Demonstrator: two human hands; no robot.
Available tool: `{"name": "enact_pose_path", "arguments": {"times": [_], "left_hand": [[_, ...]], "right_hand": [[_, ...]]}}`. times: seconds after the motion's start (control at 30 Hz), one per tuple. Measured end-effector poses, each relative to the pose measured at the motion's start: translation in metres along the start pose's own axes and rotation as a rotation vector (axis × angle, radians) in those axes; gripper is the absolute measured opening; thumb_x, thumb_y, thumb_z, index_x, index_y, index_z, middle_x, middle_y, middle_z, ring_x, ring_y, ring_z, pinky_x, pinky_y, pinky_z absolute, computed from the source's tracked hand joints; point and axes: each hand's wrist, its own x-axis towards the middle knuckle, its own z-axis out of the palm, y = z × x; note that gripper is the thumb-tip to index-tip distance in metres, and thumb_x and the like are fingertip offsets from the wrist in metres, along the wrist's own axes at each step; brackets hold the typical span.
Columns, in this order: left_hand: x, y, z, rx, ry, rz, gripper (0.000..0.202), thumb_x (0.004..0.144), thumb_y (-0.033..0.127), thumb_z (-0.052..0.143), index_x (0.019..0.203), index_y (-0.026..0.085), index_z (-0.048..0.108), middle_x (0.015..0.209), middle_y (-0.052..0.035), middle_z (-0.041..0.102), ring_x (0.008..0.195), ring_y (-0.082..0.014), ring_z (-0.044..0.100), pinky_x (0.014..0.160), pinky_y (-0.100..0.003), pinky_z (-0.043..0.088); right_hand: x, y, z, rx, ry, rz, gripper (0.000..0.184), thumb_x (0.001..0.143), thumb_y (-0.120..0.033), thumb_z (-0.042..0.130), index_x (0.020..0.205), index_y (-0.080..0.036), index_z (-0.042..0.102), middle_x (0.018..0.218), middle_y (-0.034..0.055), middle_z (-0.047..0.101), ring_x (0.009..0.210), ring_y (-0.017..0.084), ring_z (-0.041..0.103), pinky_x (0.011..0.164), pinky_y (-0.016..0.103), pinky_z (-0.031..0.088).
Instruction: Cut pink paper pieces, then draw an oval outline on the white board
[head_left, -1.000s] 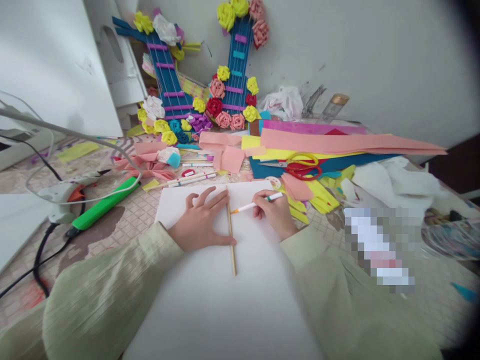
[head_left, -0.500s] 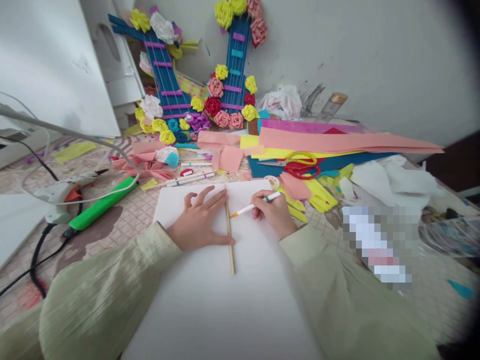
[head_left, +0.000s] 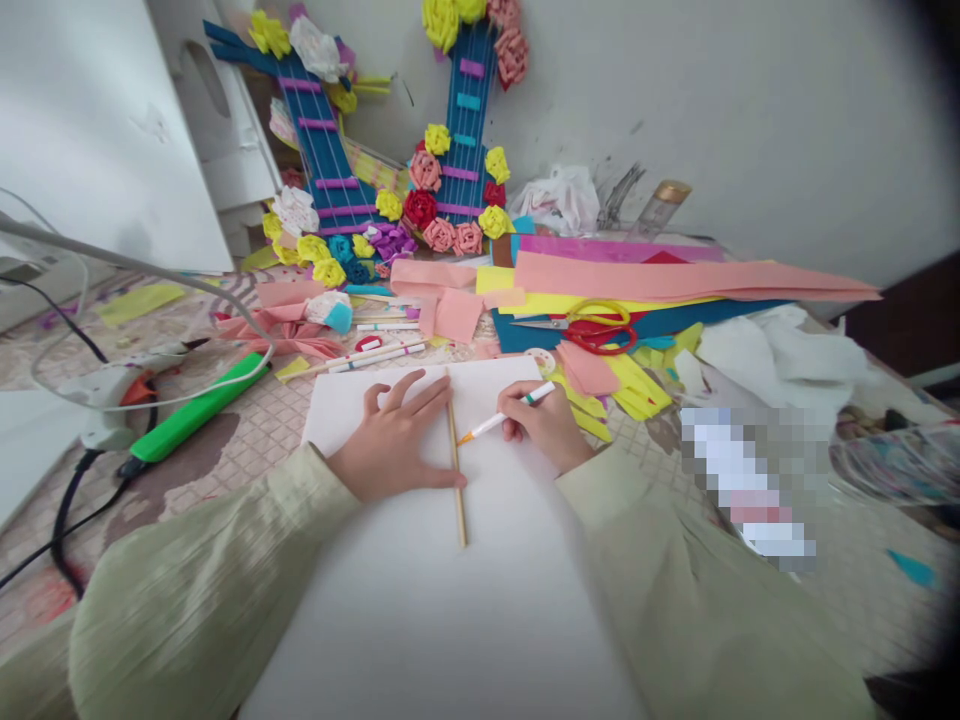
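A large white sheet of paper lies in front of me. My left hand rests flat on it with the fingers spread, the thumb and fingertips pressing down a thin wooden stick. The stick runs away from me, almost straight. In my right hand a white marker with an orange tip and a green band is pinched like a pen. Its tip is at the paper just right of the stick, between my left thumb and fingers. No drawn line can be made out.
Two blue paper guitars with paper flowers lean at the back. Scissors lie on coloured paper strips. To the left are a glue gun with its cable and a green cutter-like tool. A clear bottle stands behind.
The marker tip has moved slightly down along the stick, towards me. My left hand keeps its place on the stick. The whole view has shifted a little.
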Motion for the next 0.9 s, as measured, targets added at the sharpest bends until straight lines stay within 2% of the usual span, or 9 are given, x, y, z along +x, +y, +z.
{"name": "enact_pose_path", "arguments": {"times": [0.3,0.6,0.9], "left_hand": [[-0.0009,0.0007,-0.001,-0.012,-0.005,0.006,0.095,0.062,0.075,0.04,0.137,0.021,0.02,0.142,-0.0071,0.025,0.128,-0.0345,0.013,0.093,-0.055,0.014],[0.0,0.0002,-0.0007,-0.022,-0.006,0.0,0.096,0.061,0.074,0.043,0.137,0.021,0.021,0.141,-0.01,0.028,0.127,-0.0369,0.014,0.094,-0.056,0.013],[-0.0004,0.0018,-0.0022,-0.021,-0.012,-0.012,0.095,0.061,0.075,0.042,0.136,0.02,0.023,0.142,-0.0078,0.026,0.129,-0.0345,0.012,0.094,-0.054,0.013]], "right_hand": [[0.0017,-0.0012,0.0023,0.014,0.063,-0.019,0.013,0.066,-0.016,0.052,0.054,-0.015,0.056,0.037,-0.0049,0.052,0.033,0.007,0.043,0.035,0.017,0.034],[0.0003,-0.0007,0.0006,0.022,0.009,-0.009,0.011,0.065,-0.016,0.054,0.054,-0.015,0.057,0.035,-0.0049,0.052,0.032,0.007,0.043,0.034,0.018,0.034],[0.0049,0.0019,0.0025,0.041,0.081,-0.049,0.013,0.068,-0.018,0.053,0.056,-0.016,0.056,0.039,-0.0047,0.053,0.034,0.007,0.045,0.036,0.017,0.036]]}}
